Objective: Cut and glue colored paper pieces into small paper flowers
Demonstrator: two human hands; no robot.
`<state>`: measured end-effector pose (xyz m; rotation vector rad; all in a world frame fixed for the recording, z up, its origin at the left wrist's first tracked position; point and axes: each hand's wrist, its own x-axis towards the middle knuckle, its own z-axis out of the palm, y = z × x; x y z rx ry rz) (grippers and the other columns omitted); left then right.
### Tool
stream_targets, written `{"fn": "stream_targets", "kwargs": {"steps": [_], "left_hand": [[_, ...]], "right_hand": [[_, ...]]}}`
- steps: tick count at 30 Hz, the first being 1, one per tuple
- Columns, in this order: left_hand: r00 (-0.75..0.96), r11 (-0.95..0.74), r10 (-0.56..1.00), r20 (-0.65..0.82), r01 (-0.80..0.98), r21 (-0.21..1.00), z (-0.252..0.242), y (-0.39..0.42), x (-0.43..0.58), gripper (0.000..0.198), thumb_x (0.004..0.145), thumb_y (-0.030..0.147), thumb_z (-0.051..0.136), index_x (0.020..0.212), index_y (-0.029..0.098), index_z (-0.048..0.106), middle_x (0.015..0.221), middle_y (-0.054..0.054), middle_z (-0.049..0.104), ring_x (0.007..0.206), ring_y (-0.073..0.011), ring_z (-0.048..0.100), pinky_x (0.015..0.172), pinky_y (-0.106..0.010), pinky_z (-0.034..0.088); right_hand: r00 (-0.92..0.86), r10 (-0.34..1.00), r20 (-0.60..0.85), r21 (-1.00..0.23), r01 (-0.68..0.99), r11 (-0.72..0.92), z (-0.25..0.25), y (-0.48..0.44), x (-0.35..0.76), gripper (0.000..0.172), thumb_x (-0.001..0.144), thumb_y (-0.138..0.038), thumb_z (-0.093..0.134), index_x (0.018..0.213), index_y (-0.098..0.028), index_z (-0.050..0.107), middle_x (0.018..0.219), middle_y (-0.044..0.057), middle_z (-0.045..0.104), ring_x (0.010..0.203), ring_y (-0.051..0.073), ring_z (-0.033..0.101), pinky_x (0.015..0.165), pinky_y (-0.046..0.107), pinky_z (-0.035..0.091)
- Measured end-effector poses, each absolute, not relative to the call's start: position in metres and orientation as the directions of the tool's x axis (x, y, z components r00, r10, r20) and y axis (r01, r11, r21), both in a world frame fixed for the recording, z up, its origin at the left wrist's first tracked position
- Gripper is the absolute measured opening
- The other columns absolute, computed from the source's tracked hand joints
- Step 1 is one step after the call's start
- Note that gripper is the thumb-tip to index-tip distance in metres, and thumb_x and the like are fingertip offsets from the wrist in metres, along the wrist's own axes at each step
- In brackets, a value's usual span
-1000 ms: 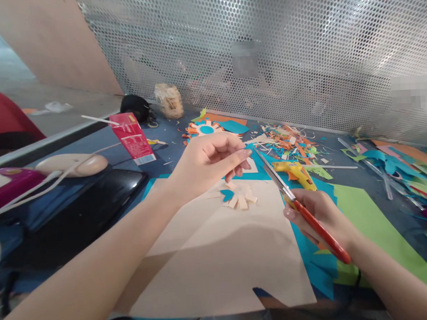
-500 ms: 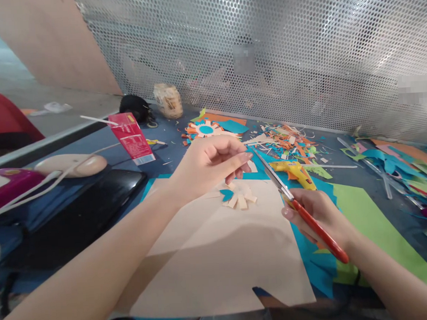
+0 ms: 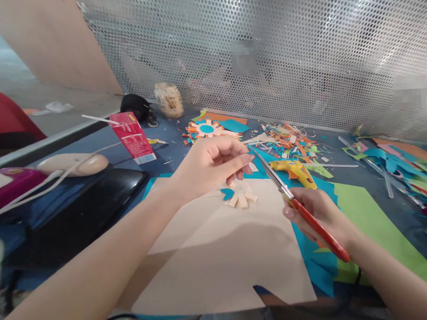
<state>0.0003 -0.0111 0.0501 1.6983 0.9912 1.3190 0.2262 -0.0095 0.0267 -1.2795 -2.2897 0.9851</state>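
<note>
My left hand (image 3: 208, 167) hovers over a cream paper sheet (image 3: 218, 255), its thumb and forefinger pinched on a small piece I cannot make out. The blade tips of the orange-handled scissors (image 3: 302, 210) reach right up to that pinch. My right hand (image 3: 320, 216) grips the scissors' handles. Under my left fingers lies a small cluster of cream paper strips with a blue bit (image 3: 239, 197) on the sheet.
A yellow glue gun (image 3: 295, 171) lies behind the scissors. Paper scraps (image 3: 287, 144) and a paper flower (image 3: 206, 128) sit near the perforated metal wall. Green paper (image 3: 374, 223) and blue paper lie right. A red carton (image 3: 132, 137), a black bag and a pink device lie left.
Almost nothing has moved. My left hand shifted very slightly while keeping its pinch at the scissor tips; the right hand stays on the scissors.
</note>
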Motion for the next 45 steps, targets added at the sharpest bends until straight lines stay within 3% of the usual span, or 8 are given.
{"fn": "stream_targets", "kwargs": {"steps": [16, 36, 41, 45], "left_hand": [[0.198, -0.392, 0.911, 0.362, 0.146, 0.908, 0.049, -0.009, 0.0, 0.015, 0.077, 0.016, 0.058, 0.062, 0.014, 0.058, 0.055, 0.003, 0.059, 0.041, -0.0035, 0.05, 0.039, -0.012, 0.044], [0.229, -0.32, 0.933, 0.277, 0.177, 0.931, 0.046, -0.009, 0.002, 0.012, 0.076, 0.019, 0.059, 0.064, 0.015, 0.058, 0.056, 0.002, 0.061, 0.043, -0.0052, 0.051, 0.04, -0.014, 0.044], [0.232, -0.306, 0.938, 0.257, 0.212, 0.928, 0.043, -0.006, 0.001, 0.015, 0.076, 0.023, 0.058, 0.064, 0.014, 0.058, 0.058, 0.0, 0.061, 0.044, -0.0058, 0.051, 0.042, -0.016, 0.045], [0.246, -0.303, 0.944, 0.222, 0.367, 0.88, 0.036, -0.002, 0.001, 0.019, 0.078, 0.029, 0.056, 0.067, 0.014, 0.058, 0.063, -0.002, 0.063, 0.051, -0.0082, 0.055, 0.048, -0.018, 0.046]], "right_hand": [[-0.493, 0.865, -0.088, -0.675, 0.668, 0.313, 0.031, -0.011, 0.224, 0.039, 0.078, -0.05, 0.052, 0.058, -0.02, 0.036, 0.044, -0.007, 0.033, 0.037, 0.005, 0.03, 0.036, 0.021, 0.02], [-0.498, 0.867, -0.01, -0.688, 0.632, 0.356, 0.027, -0.012, 0.222, 0.038, 0.077, -0.047, 0.054, 0.055, -0.02, 0.037, 0.042, -0.007, 0.031, 0.038, 0.006, 0.026, 0.036, 0.021, 0.018], [-0.47, 0.882, 0.038, -0.737, 0.583, 0.342, 0.022, -0.006, 0.221, 0.041, 0.077, -0.049, 0.054, 0.055, -0.021, 0.034, 0.039, -0.008, 0.03, 0.035, 0.006, 0.028, 0.036, 0.021, 0.02], [-0.38, 0.922, 0.075, -0.811, 0.514, 0.278, 0.015, 0.004, 0.223, 0.04, 0.075, -0.05, 0.058, 0.057, -0.021, 0.036, 0.039, -0.008, 0.035, 0.034, 0.006, 0.032, 0.035, 0.021, 0.024]]}}
